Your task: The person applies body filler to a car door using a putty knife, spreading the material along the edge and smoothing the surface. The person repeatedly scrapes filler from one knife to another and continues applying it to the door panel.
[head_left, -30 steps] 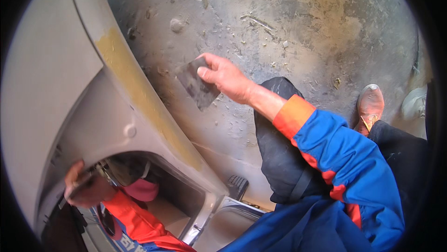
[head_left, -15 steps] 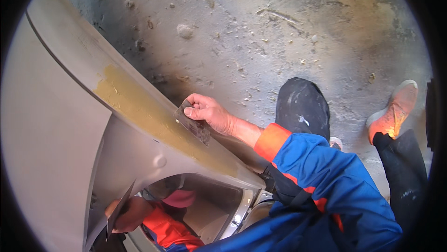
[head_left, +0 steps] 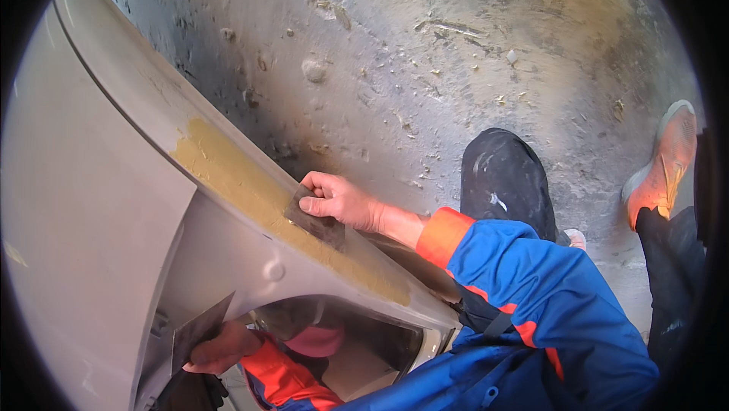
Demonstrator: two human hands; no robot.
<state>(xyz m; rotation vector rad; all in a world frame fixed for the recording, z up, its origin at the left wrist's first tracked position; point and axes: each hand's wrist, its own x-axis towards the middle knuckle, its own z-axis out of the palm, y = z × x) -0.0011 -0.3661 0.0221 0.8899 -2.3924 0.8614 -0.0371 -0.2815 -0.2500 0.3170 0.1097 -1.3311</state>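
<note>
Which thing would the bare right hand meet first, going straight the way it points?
The right hand would likely meet the long mustard-coloured strip on the smooth grey vehicle panel; depth is unclear.

Rough concrete floor [head_left: 425, 99], grey with brownish staining, littered with pale chips [head_left: 512, 55] and one rounded lump [head_left: 314, 71] upper left of centre. Light's uneven: warmer and brighter upper right, bluish-grey toward the upper left.
</note>
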